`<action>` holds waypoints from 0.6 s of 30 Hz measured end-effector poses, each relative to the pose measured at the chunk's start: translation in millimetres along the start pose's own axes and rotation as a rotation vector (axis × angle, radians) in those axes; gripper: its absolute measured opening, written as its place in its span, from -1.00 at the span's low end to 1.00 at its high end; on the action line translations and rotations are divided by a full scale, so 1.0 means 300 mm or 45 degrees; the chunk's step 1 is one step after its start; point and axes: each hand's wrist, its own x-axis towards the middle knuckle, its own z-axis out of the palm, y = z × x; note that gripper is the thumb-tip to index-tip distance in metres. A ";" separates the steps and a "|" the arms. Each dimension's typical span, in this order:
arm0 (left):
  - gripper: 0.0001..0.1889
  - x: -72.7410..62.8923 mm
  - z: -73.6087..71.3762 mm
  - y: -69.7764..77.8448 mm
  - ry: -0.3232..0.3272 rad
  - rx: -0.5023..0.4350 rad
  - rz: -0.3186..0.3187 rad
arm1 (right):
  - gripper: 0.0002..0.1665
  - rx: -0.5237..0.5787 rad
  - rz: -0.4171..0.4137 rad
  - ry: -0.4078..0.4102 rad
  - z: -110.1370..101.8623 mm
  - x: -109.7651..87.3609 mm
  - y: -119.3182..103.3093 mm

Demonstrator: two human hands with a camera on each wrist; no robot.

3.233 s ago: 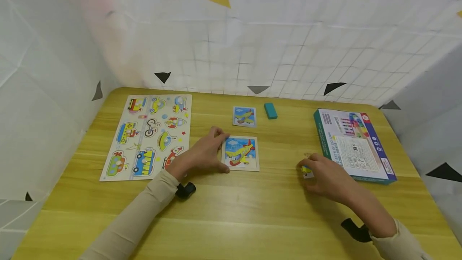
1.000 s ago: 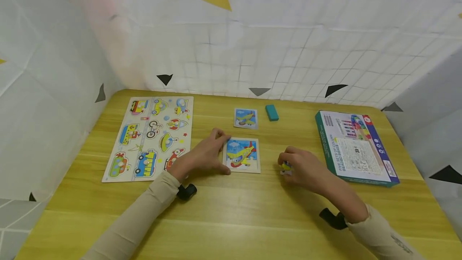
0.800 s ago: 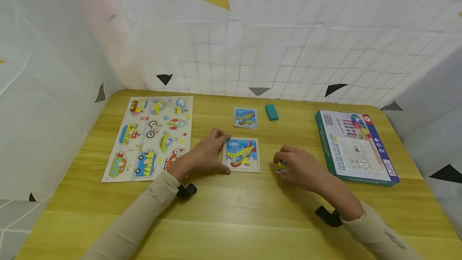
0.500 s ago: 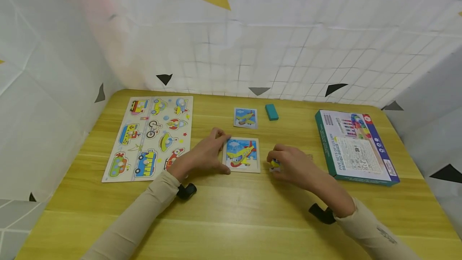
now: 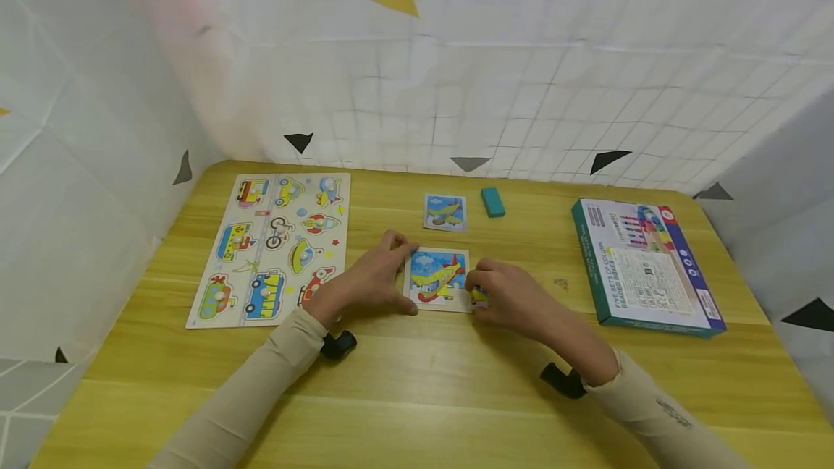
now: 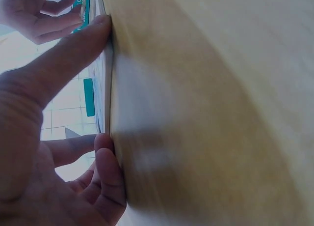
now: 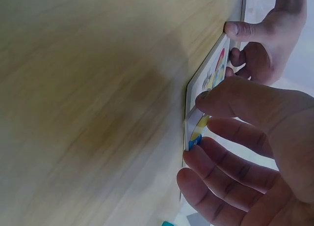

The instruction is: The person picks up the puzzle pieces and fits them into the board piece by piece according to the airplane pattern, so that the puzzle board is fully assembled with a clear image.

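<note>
A square jigsaw puzzle (image 5: 426, 273) in a pale wooden frame lies mid-table, picturing a yellow and red airplane on blue sky. My left hand (image 5: 365, 281) holds its left side, thumb at the near corner and index finger at the far one. The left wrist view shows thumb and fingertips against the board's edge (image 6: 109, 88). Between thumb and fingers, my right hand (image 5: 517, 300) pinches a yellow and blue jigsaw piece (image 5: 478, 296). This piece (image 7: 198, 129) is tilted right at the puzzle's right edge; the fingers partly cover it.
Behind the puzzle lie a small airplane picture card (image 5: 445, 213) and a teal block (image 5: 493, 202). A large vehicle knob puzzle (image 5: 293, 208) lies at left. At right is a flat green-sided box (image 5: 651, 273). A white sheet (image 5: 482, 56) hangs behind the table.
My right hand has slid left from beside the box to the puzzle's right edge, carrying the jigsaw piece. My left hand keeps its hold on the puzzle's left side.
</note>
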 end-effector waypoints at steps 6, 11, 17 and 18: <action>0.15 -0.002 -0.003 0.004 -0.002 0.003 0.000 | -0.67 -0.004 -0.010 -0.019 0.014 0.023 -0.010; 0.14 -0.001 -0.003 0.001 0.003 0.006 0.005 | -0.67 -0.003 -0.023 -0.021 0.015 0.039 -0.022; 0.14 0.002 0.000 -0.003 0.001 0.018 0.013 | -0.64 -0.013 -0.023 -0.021 0.026 0.058 -0.027; 0.15 0.003 0.000 -0.003 0.000 0.018 0.013 | -0.64 -0.015 -0.025 -0.021 0.027 0.061 -0.028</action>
